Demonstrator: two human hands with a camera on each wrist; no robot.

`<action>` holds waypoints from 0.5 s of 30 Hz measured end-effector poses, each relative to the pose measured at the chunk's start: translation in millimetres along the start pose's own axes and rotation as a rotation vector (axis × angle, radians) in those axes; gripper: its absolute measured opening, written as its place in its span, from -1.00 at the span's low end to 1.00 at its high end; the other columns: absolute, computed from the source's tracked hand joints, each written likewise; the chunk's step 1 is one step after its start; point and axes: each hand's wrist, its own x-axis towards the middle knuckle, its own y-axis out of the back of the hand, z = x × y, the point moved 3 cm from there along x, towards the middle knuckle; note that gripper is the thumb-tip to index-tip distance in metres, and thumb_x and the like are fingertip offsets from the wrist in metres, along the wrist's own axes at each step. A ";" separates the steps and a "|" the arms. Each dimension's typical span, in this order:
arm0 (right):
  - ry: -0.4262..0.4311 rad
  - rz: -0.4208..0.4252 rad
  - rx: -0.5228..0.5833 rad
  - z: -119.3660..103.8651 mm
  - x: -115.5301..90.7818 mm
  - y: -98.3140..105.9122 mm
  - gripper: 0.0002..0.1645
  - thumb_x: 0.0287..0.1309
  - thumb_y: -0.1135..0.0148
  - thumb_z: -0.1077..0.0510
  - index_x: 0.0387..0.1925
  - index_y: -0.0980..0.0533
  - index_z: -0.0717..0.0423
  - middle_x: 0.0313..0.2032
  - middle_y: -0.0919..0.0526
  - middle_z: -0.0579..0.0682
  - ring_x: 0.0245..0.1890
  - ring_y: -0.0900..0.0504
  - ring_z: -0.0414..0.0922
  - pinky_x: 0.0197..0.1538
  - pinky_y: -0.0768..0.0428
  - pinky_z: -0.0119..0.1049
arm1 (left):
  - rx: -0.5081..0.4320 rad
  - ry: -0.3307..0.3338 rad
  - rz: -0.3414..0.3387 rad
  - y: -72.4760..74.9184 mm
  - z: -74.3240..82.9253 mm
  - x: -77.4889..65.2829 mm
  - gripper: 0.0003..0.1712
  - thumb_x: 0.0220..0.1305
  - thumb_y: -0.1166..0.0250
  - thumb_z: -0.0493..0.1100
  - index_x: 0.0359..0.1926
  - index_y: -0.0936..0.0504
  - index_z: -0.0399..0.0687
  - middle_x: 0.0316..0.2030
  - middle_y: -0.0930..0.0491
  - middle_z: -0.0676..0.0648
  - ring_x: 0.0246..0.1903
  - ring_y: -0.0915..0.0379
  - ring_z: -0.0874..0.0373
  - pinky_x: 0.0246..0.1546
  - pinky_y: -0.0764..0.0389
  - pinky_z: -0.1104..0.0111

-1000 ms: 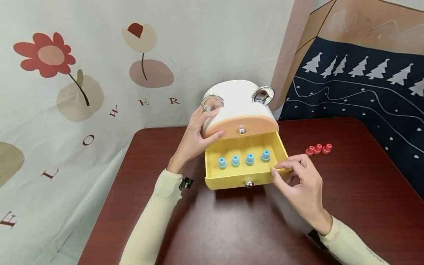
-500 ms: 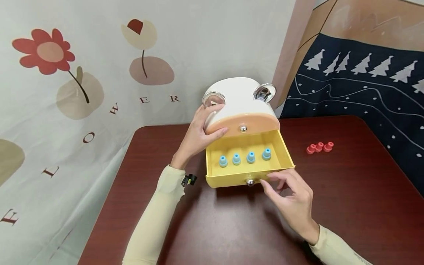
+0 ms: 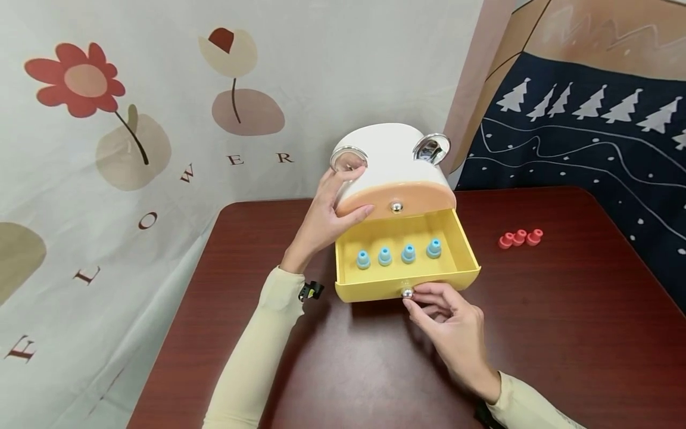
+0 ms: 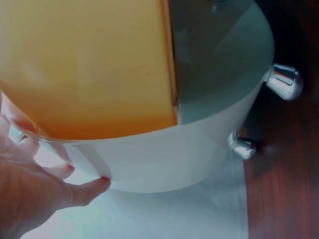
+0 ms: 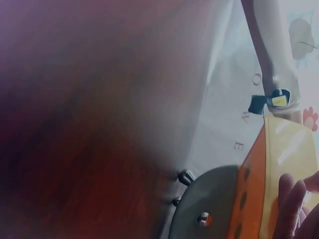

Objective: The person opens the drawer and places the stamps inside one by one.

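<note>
A small white chest of drawers point(image 3: 386, 149) stands at the back of the table, its peach upper front shut and its yellow drawer point(image 3: 370, 291) pulled out. Several blue stepped pegs point(image 3: 408, 254) stand upright in a row inside. My left hand point(image 3: 329, 214) grips the chest's left side, thumb on the front; in the left wrist view its fingers point(image 4: 89, 191) press the white wall. My right hand point(image 3: 452, 333) pinches the drawer's silver knob point(image 3: 407, 292) between thumb and forefinger. The right wrist view shows those fingers point(image 5: 289, 206) in front of the yellow drawer front.
Red pegs point(image 3: 519, 238) lie together on the table right of the chest. Two silver ear-like rings point(image 3: 432, 148) rise from the chest's top. A printed cloth wall point(image 3: 321, 71) runs behind the table point(image 3: 257, 238).
My right hand has slid left from the drawer's right front corner along its front edge to the knob. The left hand keeps its place on the chest, and the drawer stays out.
</note>
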 end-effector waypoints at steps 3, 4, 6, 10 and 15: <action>-0.007 0.013 -0.002 -0.5 0.4 -4.0 -0.71 0.15 -0.66 0.37 -0.14 -0.75 0.07 -0.28 -0.86 -0.13 -0.36 -0.83 -0.24 -0.44 -0.63 -0.48 | 0.021 0.006 -0.009 3.1 1.8 -0.1 -0.22 0.34 -0.60 -0.08 0.53 -0.55 0.12 0.49 -0.49 0.14 0.59 -0.01 0.14 0.53 -0.16 0.02; -0.004 0.018 -0.001 -0.5 0.7 -5.2 -0.71 0.15 -0.66 0.37 -0.15 -0.75 0.08 -0.28 -0.86 -0.12 -0.36 -0.83 -0.24 -0.45 -0.63 -0.48 | 0.028 0.008 -0.012 4.0 2.1 -0.1 -0.22 0.34 -0.60 -0.07 0.53 -0.55 0.12 0.49 -0.49 0.14 0.60 0.00 0.14 0.55 -0.13 0.03; 0.007 0.027 -0.002 -0.8 1.5 -7.0 -0.71 0.14 -0.66 0.39 -0.15 -0.75 0.10 -0.27 -0.87 -0.08 -0.36 -0.83 -0.25 -0.46 -0.59 -0.50 | 0.043 0.003 -0.018 5.2 2.6 0.2 -0.22 0.35 -0.60 -0.08 0.53 -0.56 0.11 0.49 -0.49 0.12 0.60 -0.02 0.13 0.54 -0.15 0.03; 0.006 0.036 0.010 -1.4 4.7 -10.2 -0.73 0.15 -0.65 0.39 -0.15 -0.76 0.11 -0.26 -0.87 -0.05 -0.37 -0.83 -0.23 -0.47 -0.55 -0.51 | 0.066 -0.014 -0.026 6.1 3.5 0.3 -0.24 0.36 -0.60 -0.08 0.52 -0.56 0.09 0.48 -0.51 0.10 0.57 -0.07 0.13 0.51 -0.20 0.04; -0.011 0.050 -0.003 -0.8 15.7 -12.6 -0.76 0.19 -0.64 0.33 -0.14 -0.77 0.07 -0.25 -0.87 -0.10 -0.37 -0.83 -0.22 -0.44 -0.55 -0.50 | 0.088 -0.027 -0.025 5.0 6.1 0.6 -0.27 0.37 -0.60 -0.07 0.51 -0.58 0.07 0.45 -0.54 0.09 0.50 -0.17 0.11 0.47 -0.27 0.07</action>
